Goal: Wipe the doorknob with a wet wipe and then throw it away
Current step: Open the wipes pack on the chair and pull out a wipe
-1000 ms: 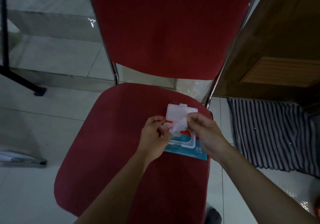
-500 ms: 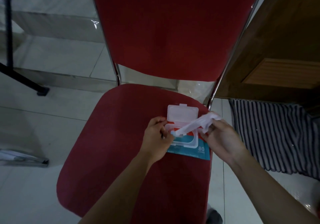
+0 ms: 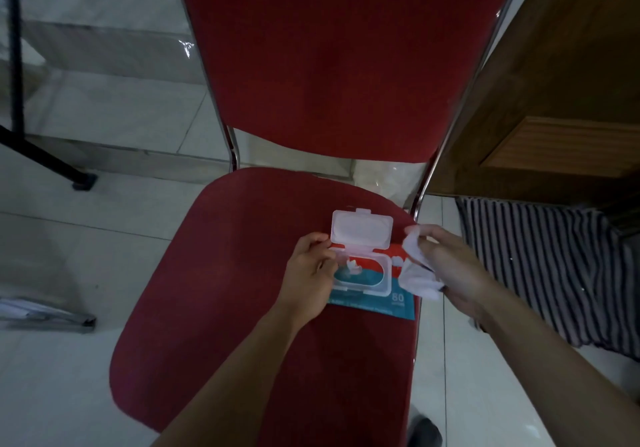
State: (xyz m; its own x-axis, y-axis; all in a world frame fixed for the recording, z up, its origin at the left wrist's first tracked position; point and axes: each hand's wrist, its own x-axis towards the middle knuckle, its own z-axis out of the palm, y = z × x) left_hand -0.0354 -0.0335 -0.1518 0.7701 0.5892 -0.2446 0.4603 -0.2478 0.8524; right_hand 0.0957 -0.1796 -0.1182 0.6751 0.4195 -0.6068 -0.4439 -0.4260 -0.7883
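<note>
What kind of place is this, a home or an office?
Probably a room in a home, by a doorway, though I cannot be sure. The floor is pale tile, a wooden door stands at the right with a striped mat at its foot, and a red chair holds the wipes pack.

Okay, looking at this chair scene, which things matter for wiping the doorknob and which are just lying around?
For the job:
- wet wipe, held in the right hand
- wipes pack, lid open, steadied by the left hand

Just lying about:
- red chair
- striped cloth
- black stand

No doorknob is in view.
</note>
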